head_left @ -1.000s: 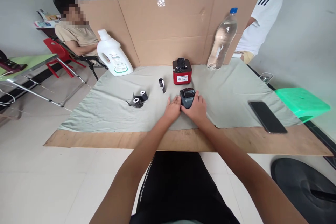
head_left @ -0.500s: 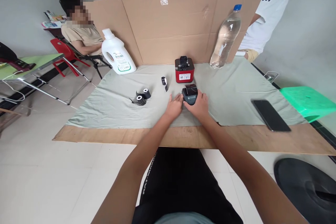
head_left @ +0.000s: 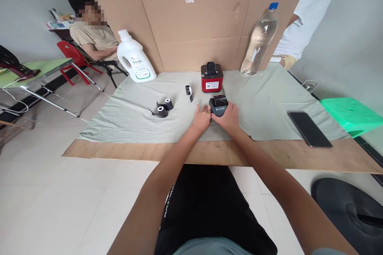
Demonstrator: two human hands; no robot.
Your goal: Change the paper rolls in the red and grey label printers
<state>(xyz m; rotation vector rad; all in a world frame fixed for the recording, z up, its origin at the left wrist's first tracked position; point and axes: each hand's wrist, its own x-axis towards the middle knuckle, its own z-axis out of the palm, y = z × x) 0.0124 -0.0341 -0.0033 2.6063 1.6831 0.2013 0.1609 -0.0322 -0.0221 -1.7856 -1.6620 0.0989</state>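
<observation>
A small dark grey portable label printer (head_left: pixel 219 111) with a glossy black top lies on the grey cloth in front of me. My right hand (head_left: pixel 231 118) curls around its right side and near edge, thumb toward the front. Close against the left side is my left hand (head_left: pixel 201 120), fingers stretched forward and apart on the cloth, holding nothing; whether its fingertips touch the printer I cannot tell. Just behind stands a red and black printer (head_left: pixel 212 80) with a white label on its front. Left of it is a small black roll (head_left: pixel 188 89) with a loose end.
Two more black rolls (head_left: pixel 162 111) lie further left. A white detergent jug (head_left: pixel 137 59) and a clear bottle (head_left: pixel 259 42) lean near the cardboard screen (head_left: pixel 194 28). At right lies a phone (head_left: pixel 309 129); beyond the table is a green stool (head_left: pixel 353 111). Two people are behind.
The whole view has shifted slightly. Both hands stay at the printer with almost the same pose; no object has visibly moved on the cloth.
</observation>
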